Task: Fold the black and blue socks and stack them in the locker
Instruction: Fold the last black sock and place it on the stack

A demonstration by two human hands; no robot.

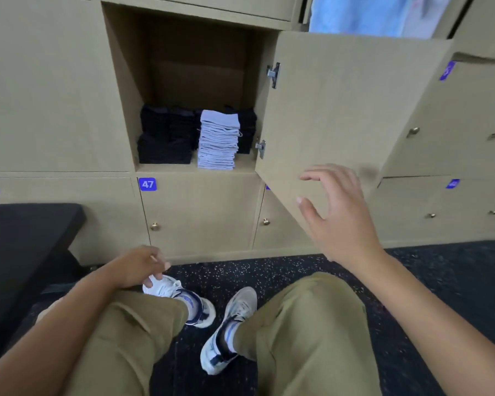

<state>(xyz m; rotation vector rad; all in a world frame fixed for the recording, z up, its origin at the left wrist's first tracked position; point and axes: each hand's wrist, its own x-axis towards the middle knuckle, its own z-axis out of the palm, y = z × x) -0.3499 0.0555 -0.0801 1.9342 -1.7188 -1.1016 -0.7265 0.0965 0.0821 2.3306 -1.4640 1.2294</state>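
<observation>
- Socks look pretty much sorted: black socks (166, 135) fill the left side of the locker (120, 81) floor right up to the front edge, with more black tucked in the back right corner.
- Blue socks (218, 141) are one tall stack at the front edge, right of centre, touching the black piles on both sides.
- My right hand (340, 212) is up in front of the door (340, 104), near its bottom corner. Fingers (315, 176) are spread apart and holding nothing. Can't tell if they touch the panel yet.
- My left hand (139, 267) is down by my knee, fingers loosely curled, and I don't see anything in them.
- I'd say the step now is closing up, or one last check of the stacks.
- Tip: catch the door by its free edge and swing it slowly, flat palm, no slamming.
- The blue stack leans a bit and sits right at the front edge, so I'd nudge it back first or the door could clip it.
- Keep fingers away from the hinges (273, 74).
</observation>
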